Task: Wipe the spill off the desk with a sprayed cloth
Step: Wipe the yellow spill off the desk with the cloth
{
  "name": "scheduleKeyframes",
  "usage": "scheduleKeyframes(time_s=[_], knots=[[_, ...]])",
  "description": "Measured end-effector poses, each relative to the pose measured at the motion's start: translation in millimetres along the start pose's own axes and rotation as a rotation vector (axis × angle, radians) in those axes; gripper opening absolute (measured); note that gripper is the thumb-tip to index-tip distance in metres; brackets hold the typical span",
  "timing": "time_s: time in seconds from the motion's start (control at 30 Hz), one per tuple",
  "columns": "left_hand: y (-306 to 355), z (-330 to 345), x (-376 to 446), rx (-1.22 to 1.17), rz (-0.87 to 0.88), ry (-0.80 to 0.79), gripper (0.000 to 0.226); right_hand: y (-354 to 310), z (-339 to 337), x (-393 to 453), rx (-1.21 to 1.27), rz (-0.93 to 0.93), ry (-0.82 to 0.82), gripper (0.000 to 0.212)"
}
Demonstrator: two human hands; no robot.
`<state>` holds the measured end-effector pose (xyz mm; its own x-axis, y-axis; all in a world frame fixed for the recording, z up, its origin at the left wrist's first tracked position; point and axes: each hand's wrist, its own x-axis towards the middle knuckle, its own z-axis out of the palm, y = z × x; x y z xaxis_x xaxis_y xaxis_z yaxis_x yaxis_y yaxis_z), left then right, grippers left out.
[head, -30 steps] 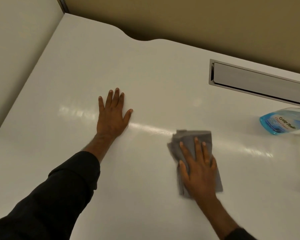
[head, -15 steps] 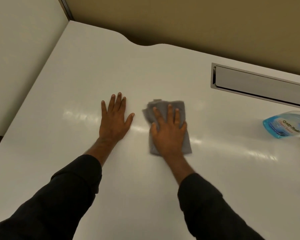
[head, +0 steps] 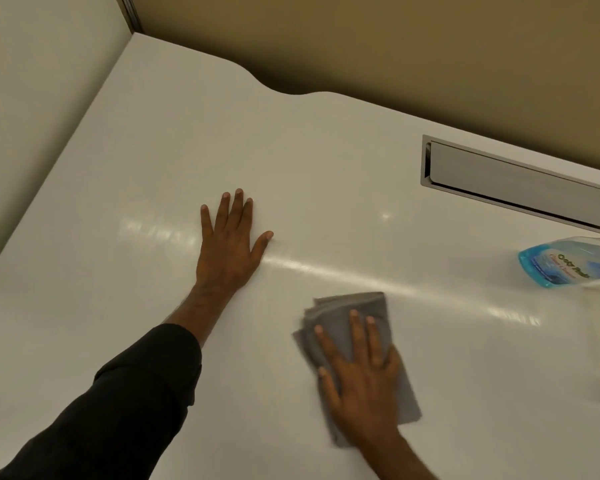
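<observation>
Pressing grey cloth (head: 350, 327) flat on desk (head: 153, 168) with open right hand (head: 361, 382); left hand (head: 227, 251) open, palm down, well apart.

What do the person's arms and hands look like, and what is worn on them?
Both hands are bare: no gloves, rings or watch can be seen on the left hand or the right hand. The left arm wears a long black sleeve that ends above the wrist. On the right arm no sleeve is in view.

A folded grey cloth (head: 347, 327) is lying flat on the glossy white desk (head: 153, 168), pressed under the right hand (head: 361, 382), well apart from the left hand (head: 227, 247).
</observation>
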<state>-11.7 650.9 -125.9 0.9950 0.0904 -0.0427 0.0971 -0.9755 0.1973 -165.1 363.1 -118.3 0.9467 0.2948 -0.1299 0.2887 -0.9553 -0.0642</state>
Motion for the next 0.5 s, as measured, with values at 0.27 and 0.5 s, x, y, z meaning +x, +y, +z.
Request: scheduleKeyframes(time_s=[0.27, 0.5], knots=[[2, -3, -2, -0.042, 0.023, 0.0, 0.079, -56, -19, 154, 0.146, 0.063, 0.077, 0.066], [1, -4, -3, -0.008, 0.013, -0.017, 0.078, 50, -35, 197, 0.135, 0.411, 0.098, 0.062]])
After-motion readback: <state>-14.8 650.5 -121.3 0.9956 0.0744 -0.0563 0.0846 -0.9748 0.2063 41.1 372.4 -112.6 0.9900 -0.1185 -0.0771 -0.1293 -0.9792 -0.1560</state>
